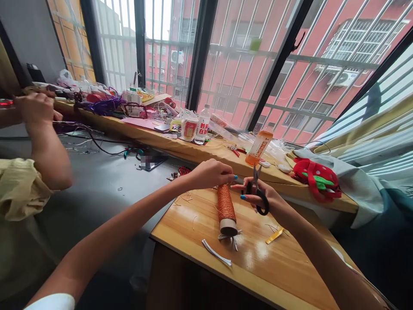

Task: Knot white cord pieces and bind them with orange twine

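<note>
A spool of orange cord (226,204) lies on the small wooden table, its bare cardboard end toward me. My left hand (211,173) is closed in a pinch at the far end of the spool; whatever its fingertips hold is too small to make out. Just right of it, my right hand (263,193) grips black-handled scissors (257,185), with the blades pointing up. The fingertips of both hands are close together. A white strip (217,253) and a yellow strip (275,235) lie near the spool, among some cord scraps.
A long ledge under the barred windows carries an orange drink bottle (259,146), a clear bottle (202,125), a cup (189,128), red-handled pliers (237,150) and a red bag (316,178). At left, another person's arm (48,146) reaches over a grey table (106,181) holding a phone (153,162).
</note>
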`<state>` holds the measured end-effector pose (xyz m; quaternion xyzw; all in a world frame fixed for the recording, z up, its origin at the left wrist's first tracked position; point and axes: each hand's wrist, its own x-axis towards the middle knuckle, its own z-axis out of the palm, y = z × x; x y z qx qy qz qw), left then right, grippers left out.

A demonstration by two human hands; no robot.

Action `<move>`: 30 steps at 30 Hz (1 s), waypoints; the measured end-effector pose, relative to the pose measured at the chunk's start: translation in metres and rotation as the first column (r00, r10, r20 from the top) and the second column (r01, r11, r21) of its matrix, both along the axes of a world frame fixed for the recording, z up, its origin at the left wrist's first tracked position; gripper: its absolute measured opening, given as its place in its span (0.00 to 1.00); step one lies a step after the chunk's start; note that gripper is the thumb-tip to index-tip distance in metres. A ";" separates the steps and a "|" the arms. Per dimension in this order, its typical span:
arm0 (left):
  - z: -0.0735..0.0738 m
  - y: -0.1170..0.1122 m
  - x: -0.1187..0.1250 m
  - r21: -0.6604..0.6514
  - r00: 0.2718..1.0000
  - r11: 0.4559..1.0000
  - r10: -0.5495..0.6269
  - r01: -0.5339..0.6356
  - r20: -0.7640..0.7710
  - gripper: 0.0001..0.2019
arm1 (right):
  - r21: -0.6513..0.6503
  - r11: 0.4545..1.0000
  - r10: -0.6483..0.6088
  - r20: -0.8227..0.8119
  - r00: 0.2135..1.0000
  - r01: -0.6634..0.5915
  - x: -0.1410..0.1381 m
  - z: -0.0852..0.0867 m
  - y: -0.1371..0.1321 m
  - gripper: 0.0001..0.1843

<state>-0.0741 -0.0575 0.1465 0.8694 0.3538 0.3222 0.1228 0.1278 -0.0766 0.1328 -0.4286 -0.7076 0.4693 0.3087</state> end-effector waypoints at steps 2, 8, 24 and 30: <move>-0.006 0.003 0.013 -0.028 1.000 0.999 -0.025 0.025 0.018 0.12 | -0.041 0.999 -0.002 -0.014 1.000 0.001 -0.002 -0.004 0.001 0.21; -0.038 0.027 0.043 -0.123 0.994 0.987 -0.098 0.103 0.050 0.15 | -0.051 0.986 -0.154 0.046 0.987 0.157 0.030 -0.028 0.012 0.15; -0.118 0.065 0.039 0.224 0.798 0.920 -0.135 0.320 -0.587 0.25 | 0.599 0.743 -0.611 0.789 -0.064 0.297 0.112 -0.063 0.106 0.14; -0.118 0.060 0.042 0.136 0.768 0.930 -0.193 0.342 -0.611 0.21 | 0.690 0.660 -0.688 0.714 -0.130 0.296 0.131 -0.060 0.090 0.19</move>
